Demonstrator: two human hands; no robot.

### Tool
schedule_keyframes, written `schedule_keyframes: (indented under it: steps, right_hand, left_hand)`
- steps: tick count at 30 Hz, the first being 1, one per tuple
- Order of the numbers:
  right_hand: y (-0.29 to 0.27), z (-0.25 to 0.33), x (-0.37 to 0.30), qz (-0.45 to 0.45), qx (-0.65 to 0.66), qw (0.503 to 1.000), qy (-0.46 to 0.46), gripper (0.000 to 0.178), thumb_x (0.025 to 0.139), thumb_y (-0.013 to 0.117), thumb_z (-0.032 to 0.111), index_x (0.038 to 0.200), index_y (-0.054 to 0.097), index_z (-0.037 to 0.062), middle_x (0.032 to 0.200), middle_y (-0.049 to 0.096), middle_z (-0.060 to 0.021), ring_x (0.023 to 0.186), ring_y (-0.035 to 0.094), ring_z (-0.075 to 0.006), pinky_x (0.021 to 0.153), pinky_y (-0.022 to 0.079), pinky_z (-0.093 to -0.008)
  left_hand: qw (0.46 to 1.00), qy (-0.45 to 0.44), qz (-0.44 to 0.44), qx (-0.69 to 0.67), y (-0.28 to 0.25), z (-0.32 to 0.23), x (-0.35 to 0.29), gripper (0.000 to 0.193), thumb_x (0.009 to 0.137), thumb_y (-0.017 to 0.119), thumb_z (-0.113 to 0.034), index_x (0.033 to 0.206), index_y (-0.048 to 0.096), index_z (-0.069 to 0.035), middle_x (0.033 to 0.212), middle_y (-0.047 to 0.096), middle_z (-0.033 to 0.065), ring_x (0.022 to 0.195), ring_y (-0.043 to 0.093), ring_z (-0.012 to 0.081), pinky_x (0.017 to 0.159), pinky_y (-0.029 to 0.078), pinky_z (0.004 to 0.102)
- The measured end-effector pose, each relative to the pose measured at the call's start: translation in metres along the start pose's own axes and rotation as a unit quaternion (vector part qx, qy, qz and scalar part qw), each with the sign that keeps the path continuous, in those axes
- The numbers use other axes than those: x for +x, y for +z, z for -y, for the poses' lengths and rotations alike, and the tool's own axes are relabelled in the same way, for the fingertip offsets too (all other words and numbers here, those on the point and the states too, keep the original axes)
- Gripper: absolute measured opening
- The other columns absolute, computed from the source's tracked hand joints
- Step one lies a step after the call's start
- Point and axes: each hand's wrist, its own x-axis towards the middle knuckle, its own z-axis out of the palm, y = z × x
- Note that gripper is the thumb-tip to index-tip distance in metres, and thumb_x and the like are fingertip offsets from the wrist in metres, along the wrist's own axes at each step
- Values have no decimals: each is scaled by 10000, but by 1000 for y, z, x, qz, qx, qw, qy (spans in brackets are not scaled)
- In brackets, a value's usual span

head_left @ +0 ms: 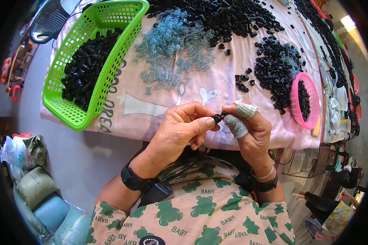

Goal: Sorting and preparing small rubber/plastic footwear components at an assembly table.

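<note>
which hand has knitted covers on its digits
The right hand: knitted covers wrap its thumb and a finger, whereas the left hand shows only bare ones.

A smooth pale-grey floor (pixel 69 163) shows beside a bench (pixel 229 92) draped in pale pink cloth. A dark mesh-backed chair (pixel 49 22) stands upper left; bulging green sacks (pixel 39 190) lie lower left; bright white light (pixel 348 23) glows upper right.
</note>
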Motion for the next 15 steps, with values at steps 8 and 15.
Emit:
schedule_keyframes:
  steps: [8,15]
  right_hand:
    - [1,-6,1,-5,-36,998,-43,320,814,618,-118,1102,669,13,991,618,-64,902,626,-148,801,493,-253]
    - [-1,3,6,4,-288,941,-178,440,694,651,-120,1103,691,39,923,633,-104,800,661,-230,711,531,-290]
  left_hand:
    - [1000,4,-12,6,1,1,0,150,905,664,-92,1019,623,-4,871,694,145,537,527,70,438,414,193]
    - [999,0,-25,-20,3,1,-2,108,910,651,-78,970,627,8,847,681,111,526,512,35,432,394,170]
